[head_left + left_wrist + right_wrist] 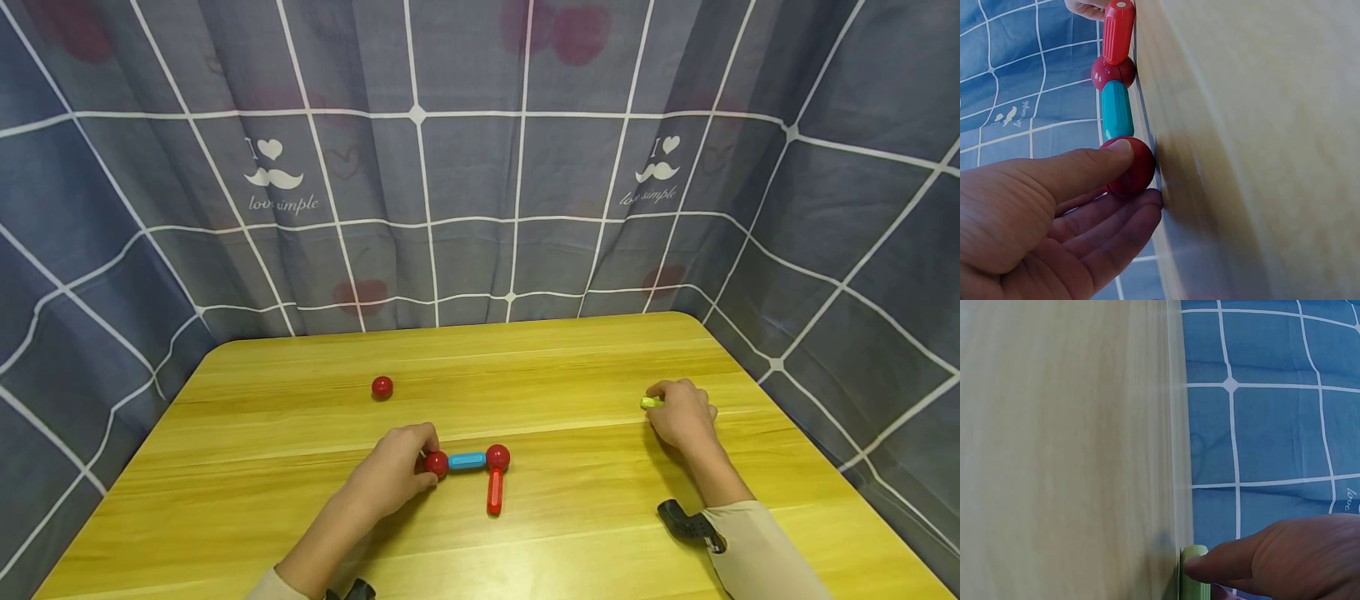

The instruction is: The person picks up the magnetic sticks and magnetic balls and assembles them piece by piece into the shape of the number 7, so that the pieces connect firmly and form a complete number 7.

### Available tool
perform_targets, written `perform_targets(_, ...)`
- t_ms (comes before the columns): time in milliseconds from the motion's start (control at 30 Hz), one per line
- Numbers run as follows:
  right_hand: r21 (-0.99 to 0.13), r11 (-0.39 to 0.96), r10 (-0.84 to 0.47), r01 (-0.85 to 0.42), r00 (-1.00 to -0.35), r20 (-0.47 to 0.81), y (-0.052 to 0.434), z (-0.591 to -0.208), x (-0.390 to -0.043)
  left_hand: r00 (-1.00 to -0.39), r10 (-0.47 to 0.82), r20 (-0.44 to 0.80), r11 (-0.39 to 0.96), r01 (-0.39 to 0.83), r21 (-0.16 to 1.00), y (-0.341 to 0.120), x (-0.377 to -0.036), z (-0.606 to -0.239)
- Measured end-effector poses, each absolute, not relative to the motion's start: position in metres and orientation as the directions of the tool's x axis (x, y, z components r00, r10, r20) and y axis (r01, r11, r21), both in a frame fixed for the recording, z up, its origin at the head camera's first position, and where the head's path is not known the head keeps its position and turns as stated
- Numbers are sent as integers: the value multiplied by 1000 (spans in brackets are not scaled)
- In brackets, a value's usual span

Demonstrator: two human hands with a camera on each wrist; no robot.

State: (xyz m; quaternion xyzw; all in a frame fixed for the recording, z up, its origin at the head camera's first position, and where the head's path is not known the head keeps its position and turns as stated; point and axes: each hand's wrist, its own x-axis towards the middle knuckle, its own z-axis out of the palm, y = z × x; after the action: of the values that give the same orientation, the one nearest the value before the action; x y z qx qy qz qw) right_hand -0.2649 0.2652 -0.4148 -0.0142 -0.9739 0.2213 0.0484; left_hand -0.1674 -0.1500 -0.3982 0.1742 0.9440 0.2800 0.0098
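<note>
My left hand (395, 468) grips a red ball (1135, 167) between thumb and fingers at the table's middle. From that ball a blue rod (467, 461) runs right to a second red ball (498, 457). A red rod (495, 492) is joined to the second ball and points toward the near side. At the right of the table, my right hand (684, 414) pinches a yellow-green rod (1195, 572); in the head view only one end of it shows beyond the fingers.
A loose red ball (382, 387) lies farther back, left of centre. The wooden table (570, 367) has rounded far corners. Grey-blue checked curtains (472, 167) hang behind it and at both sides.
</note>
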Motion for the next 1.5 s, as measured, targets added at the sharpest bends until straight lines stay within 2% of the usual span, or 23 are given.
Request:
perform_targets(533,-382,924,10,-23,-996,84,250,-409,-261,-937,340,82,782,330,528,-151,-168,-399)
perform_targets(1500,-349,923,-129,-160,-985,111,207,-408,-245,-931,350,100,780,349,520,-150,-167,-398)
